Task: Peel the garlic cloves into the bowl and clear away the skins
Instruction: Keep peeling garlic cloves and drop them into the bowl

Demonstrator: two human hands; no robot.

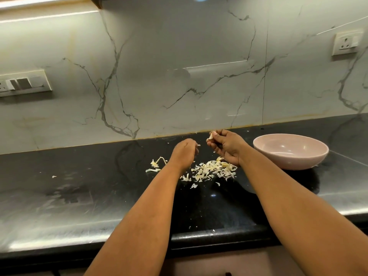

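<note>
Right hand (227, 148) pinching a small pale garlic clove (211, 135) at its fingertips above the glossy black stone table (79, 196); left hand (184, 154) curling its fingers beside it, seemingly pulling a sliver of skin, grip contents too small to confirm. Heap of papery white skins (211, 171) lying below, round pink ceramic bowl (289, 151) standing well right; judged best practice being steady clove-holding while stripping skin downward onto the heap
</note>
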